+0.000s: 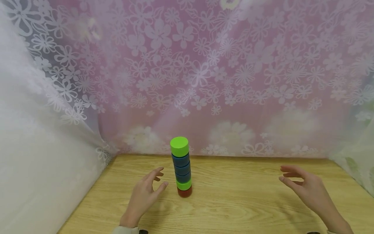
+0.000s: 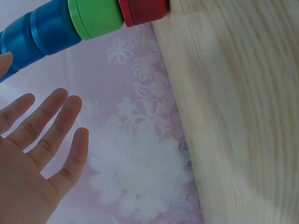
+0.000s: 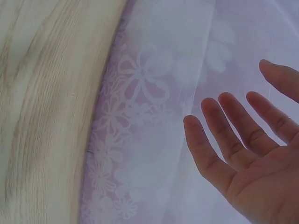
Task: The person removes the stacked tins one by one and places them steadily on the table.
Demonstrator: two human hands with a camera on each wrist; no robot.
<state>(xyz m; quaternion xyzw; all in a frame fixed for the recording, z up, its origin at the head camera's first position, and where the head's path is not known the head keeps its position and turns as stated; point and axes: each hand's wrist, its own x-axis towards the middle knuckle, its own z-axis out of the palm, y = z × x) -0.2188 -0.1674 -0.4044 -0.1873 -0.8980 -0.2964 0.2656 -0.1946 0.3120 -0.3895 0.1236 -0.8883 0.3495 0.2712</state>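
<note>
While the white cloth [image 1: 35,156] hangs down on the far left side of the scene, the left hand [image 1: 146,193] is just to the right of it, above the wooden tabletop [image 1: 233,208]. Its fingers [image 2: 46,126] are straight and spread apart, and it holds nothing. The thumb points toward the tower of round blocks [image 1: 181,167], which stands just beside this hand, a little to the right, with a small gap between them.

The tower stands upright near the far edge of the tabletop, a little left of the middle. At the bottom there is a red block [image 1: 184,192] that rests on the wood. On it sits a green block [image 1: 184,185], then come blue blocks [image 1: 181,167], and I cannot tell exactly how many they are. At the top there is another green block [image 1: 179,146]. In the left wrist view the red, green and blue blocks are also seen, close to the fingertips but not touching them.

Behind the tower hangs a pink curtain with white flowers [image 1: 204,81].

On the right side, well apart from the tower, the right hand [image 1: 306,190] is above the tabletop. Its fingers [image 3: 219,140] are also relaxed and spread apart, and it holds nothing.
</note>
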